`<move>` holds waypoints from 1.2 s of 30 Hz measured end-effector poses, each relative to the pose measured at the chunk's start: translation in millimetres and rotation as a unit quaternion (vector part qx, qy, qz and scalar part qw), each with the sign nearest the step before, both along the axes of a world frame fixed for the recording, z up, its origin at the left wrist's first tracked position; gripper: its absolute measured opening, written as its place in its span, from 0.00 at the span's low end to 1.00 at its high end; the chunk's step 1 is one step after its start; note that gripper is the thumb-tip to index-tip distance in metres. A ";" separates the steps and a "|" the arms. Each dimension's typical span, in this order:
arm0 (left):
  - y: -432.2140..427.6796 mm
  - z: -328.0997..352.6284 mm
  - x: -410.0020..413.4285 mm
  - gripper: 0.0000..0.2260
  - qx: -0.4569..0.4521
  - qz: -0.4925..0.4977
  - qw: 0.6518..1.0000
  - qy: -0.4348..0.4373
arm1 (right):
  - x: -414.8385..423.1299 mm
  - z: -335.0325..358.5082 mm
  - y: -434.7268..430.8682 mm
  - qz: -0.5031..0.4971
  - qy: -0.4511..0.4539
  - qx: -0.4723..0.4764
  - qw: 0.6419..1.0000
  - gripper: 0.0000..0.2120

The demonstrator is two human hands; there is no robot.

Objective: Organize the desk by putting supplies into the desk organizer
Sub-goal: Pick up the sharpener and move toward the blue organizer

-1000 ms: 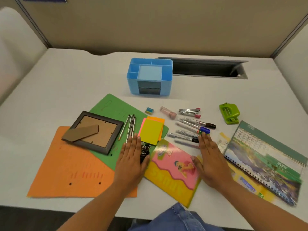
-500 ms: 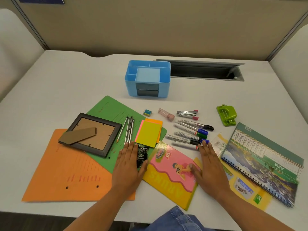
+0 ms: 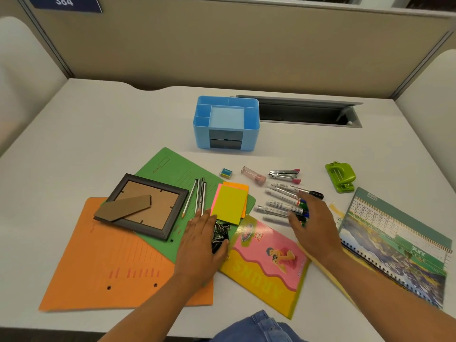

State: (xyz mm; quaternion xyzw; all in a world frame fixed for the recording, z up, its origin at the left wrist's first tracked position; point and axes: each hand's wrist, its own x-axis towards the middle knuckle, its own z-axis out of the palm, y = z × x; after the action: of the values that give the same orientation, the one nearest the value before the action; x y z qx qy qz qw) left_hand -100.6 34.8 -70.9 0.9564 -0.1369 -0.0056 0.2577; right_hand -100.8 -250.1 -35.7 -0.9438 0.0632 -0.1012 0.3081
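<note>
Fingers [image 3: 201, 222] of the left hand [image 3: 199, 245] stay straight and flat on the green folder [image 3: 172, 169], thumb beside the binder clips [image 3: 220, 234]. The blue organizer [image 3: 201, 137] stands farther back on the surface [image 3: 98, 134]. The right hand [image 3: 313, 225] has slid forward off the notebook [image 3: 266, 262], its fingers now spread loosely over the markers [image 3: 281, 196].

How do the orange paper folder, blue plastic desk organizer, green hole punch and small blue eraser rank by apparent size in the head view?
1. orange paper folder, though partly covered
2. blue plastic desk organizer, farther from the camera
3. green hole punch
4. small blue eraser
No two look alike.
</note>
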 end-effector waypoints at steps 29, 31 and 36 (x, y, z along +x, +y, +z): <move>-19.0 67.4 89.1 0.22 -0.088 0.037 0.995 0.011 | 132.0 18.6 49.3 0.019 0.118 -0.071 0.990 0.12; -20.9 71.8 98.2 0.21 -0.101 0.030 0.994 0.003 | 134.3 27.0 49.7 0.004 0.094 0.003 0.996 0.10; -31.8 89.9 131.5 0.22 -0.099 -0.068 0.991 -0.059 | 130.4 51.2 58.9 0.006 0.061 0.167 0.984 0.09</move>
State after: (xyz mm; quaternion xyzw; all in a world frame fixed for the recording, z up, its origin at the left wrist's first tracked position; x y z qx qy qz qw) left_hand 30.9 2.9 19.0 0.9134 -0.2159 0.0466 0.3419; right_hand 29.6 -191.1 15.5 -0.8841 0.0924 -0.0298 0.4572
